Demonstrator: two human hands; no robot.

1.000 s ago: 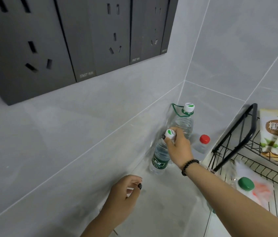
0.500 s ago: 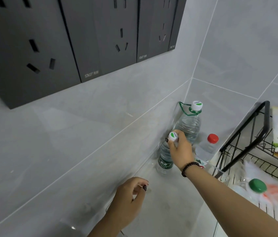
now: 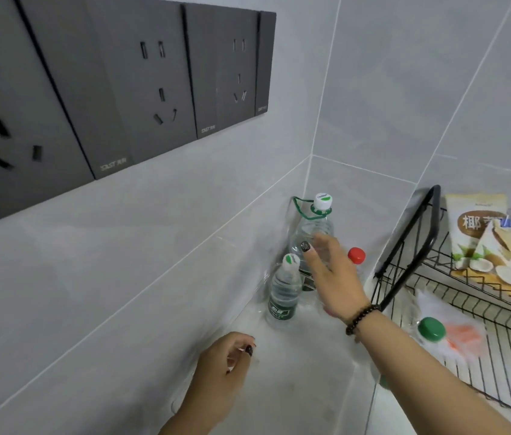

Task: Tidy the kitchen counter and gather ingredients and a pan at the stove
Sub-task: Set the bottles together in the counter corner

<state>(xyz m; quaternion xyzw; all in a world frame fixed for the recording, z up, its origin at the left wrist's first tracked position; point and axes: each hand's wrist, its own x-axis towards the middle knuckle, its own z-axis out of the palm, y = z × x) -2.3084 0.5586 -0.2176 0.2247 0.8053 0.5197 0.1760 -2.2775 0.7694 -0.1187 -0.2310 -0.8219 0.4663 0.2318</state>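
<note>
A small water bottle [image 3: 282, 293] with a green label stands upright on the grey counter [image 3: 304, 381] near the corner. Behind it stands a larger clear bottle [image 3: 312, 224] with a white-green cap and green carry loop. A red-capped bottle [image 3: 356, 255] is partly hidden behind my right hand [image 3: 332, 274], which hovers just right of the small bottle with fingers spread, holding nothing. My left hand [image 3: 219, 375] hangs loosely curled above the counter, nearer to me, and is empty.
A black wire rack [image 3: 417, 246] stands at the right, holding a coconut snack bag [image 3: 486, 243] and a plastic bag with a green-capped item [image 3: 431, 329]. Dark wall sockets [image 3: 116, 89] line the tiled wall at the upper left.
My right hand has let go of the small bottle's cap and lifted away to the right, fingers now spread. The bottle stays standing. My left hand has hardly moved.
</note>
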